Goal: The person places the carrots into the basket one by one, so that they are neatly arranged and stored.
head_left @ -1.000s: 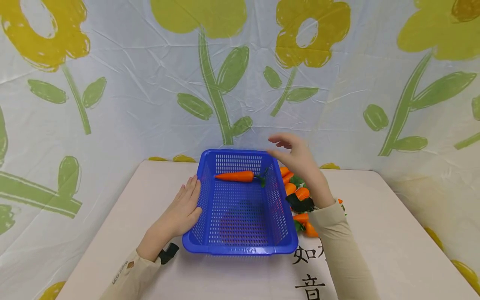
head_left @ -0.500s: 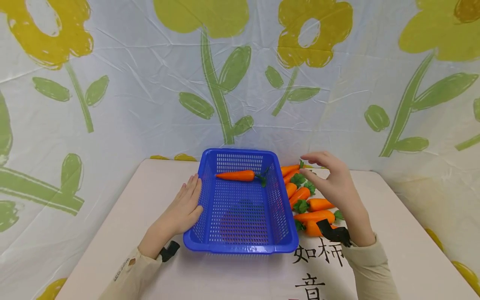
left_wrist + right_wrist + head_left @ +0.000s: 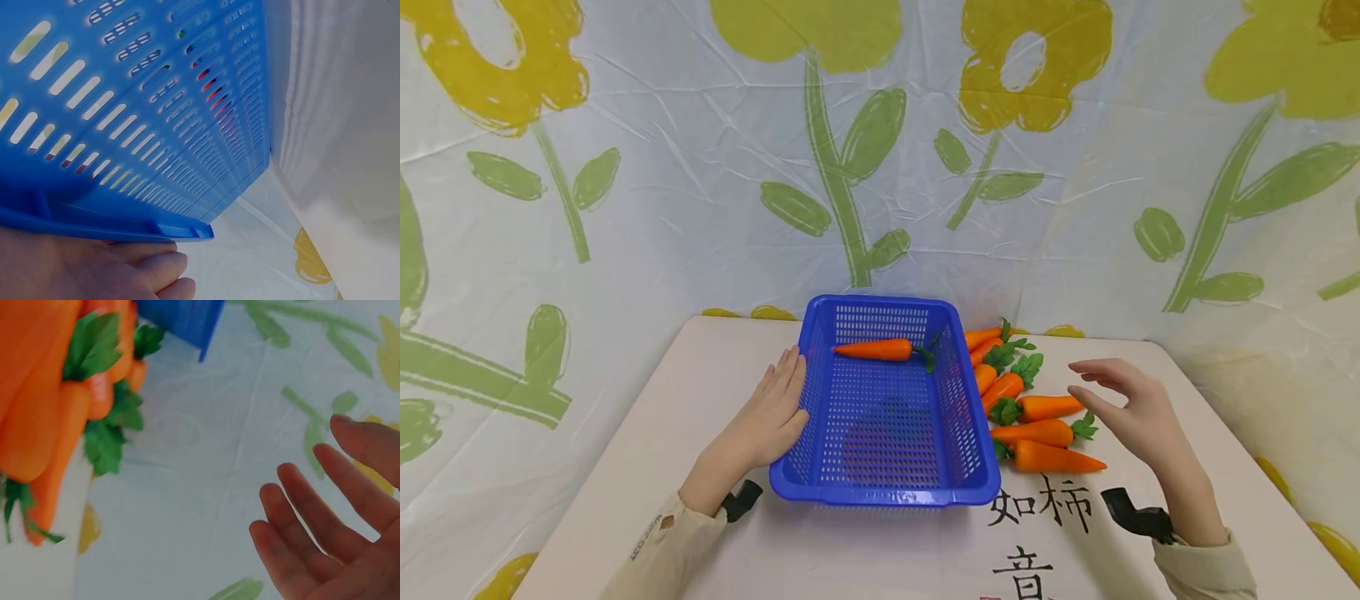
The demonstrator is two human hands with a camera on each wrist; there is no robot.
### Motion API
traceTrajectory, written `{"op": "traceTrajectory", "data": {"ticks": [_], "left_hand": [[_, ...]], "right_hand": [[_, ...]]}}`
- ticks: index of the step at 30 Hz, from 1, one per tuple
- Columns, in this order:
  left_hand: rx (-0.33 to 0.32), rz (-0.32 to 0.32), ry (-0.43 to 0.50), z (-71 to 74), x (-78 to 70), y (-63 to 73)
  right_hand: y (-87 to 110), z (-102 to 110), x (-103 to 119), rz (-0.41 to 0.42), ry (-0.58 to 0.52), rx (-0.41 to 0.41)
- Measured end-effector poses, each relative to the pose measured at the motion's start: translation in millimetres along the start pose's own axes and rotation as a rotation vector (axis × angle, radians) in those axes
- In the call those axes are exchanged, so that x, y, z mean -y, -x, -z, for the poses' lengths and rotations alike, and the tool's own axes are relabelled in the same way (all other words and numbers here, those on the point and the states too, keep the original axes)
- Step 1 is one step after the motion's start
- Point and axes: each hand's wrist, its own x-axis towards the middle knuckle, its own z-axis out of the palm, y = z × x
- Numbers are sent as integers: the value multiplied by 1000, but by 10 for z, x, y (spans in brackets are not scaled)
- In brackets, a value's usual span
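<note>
A blue plastic basket (image 3: 887,497) with slotted walls stands mid-table. One orange carrot (image 3: 874,350) with green leaves lies inside it, toward the back. My left hand (image 3: 766,421) rests on the basket's left rim with its fingers straight; in the left wrist view the fingers (image 3: 159,265) lie along the outside, under the rim. To the right of the basket is a group of several carrots (image 3: 1049,407) on the table. Right of these, my right hand (image 3: 1142,417) hovers above the table, fingers relaxed and thumb apart. Nothing is in it, as the right wrist view also shows.
The table (image 3: 715,367) has a pale cover with black written characters (image 3: 1066,504) at the front right. Behind it hangs a white sheet (image 3: 700,208) printed with yellow flowers and green leaves. Black straps with wrist mounts (image 3: 1138,517) sit on both wrists.
My right hand has moved right and down, from above the basket's back right corner to beyond the loose carrots, uncovering them. The left hand and the carrot in the basket have stayed put.
</note>
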Motion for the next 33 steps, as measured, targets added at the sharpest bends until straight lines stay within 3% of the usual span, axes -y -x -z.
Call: {"op": "traceTrajectory", "data": {"ticks": [5,11,16,22,25,30,33], "left_hand": [[0,1,0,-1,2,-9],[8,10,5,-5,5,-9],[8,11,-5,-15,12,-3],[6,11,-2,-9,12,0],[3,11,-3,-7,13,-1],[1,11,8,-9,10,-4],[3,9,7,-1,1,-3]], "right_hand": [[102,78,-261,-42,-50,91],[157,137,-486,-30,-101,226],[219,105,-696,-23,-183,390],[276,44,-936,-109,-345,608],[300,22,-1032,-162,-369,695],[355,-20,-1166,-231,-365,759],[377,-51,-1208,-222,-373,772]]}}
